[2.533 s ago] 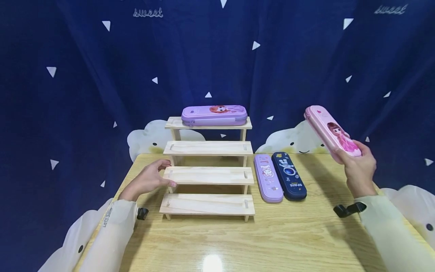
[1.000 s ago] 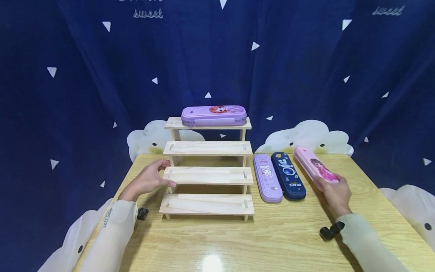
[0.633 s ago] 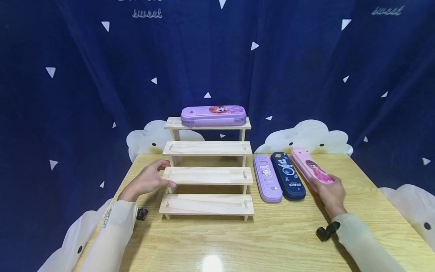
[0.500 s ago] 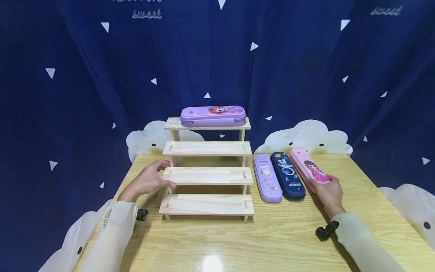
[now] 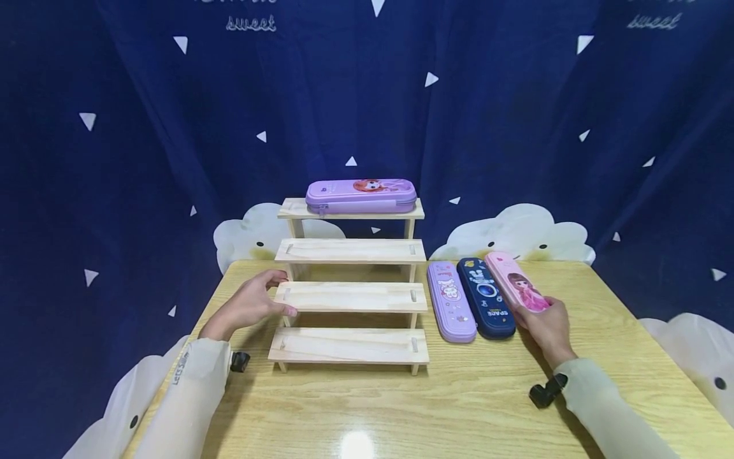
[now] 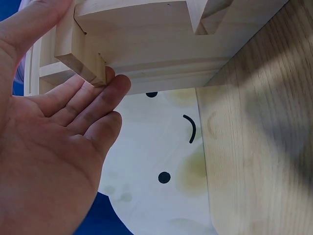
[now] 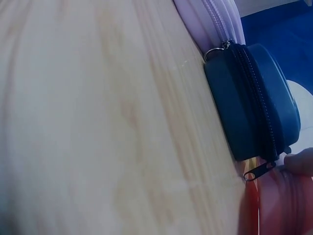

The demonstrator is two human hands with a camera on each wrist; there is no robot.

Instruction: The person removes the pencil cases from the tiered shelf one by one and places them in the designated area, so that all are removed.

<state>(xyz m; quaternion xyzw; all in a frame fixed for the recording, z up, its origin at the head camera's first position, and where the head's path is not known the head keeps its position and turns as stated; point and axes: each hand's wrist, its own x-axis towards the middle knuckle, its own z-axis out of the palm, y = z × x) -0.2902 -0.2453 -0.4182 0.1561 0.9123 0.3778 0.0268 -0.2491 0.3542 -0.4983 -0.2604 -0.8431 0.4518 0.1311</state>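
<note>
My right hand (image 5: 549, 328) grips the near end of a pink pencil case (image 5: 513, 274) with a doll picture. The case lies at the right side of a navy space pencil case (image 5: 487, 298), beyond which is a lilac pencil case (image 5: 451, 299). In the right wrist view the navy case (image 7: 249, 103) shows its zipper, and a fingertip touches the pink case (image 7: 283, 200). My left hand (image 5: 252, 303) holds the left end of a stepped wooden rack (image 5: 350, 296), thumb on a lower step; in the left wrist view its fingers (image 6: 100, 103) reach behind a post (image 6: 80, 54).
On the rack's top step lies a purple pencil case (image 5: 361, 196) with a red-haired doll. The three lower steps are bare. A wood-grain table (image 5: 355, 408) carries everything, and a dark blue curtain (image 5: 367, 95) with clouds hangs behind.
My right hand has brought the pink pencil case down from the air to the table, then slid it left up to the navy one. My left hand stays at the rack.
</note>
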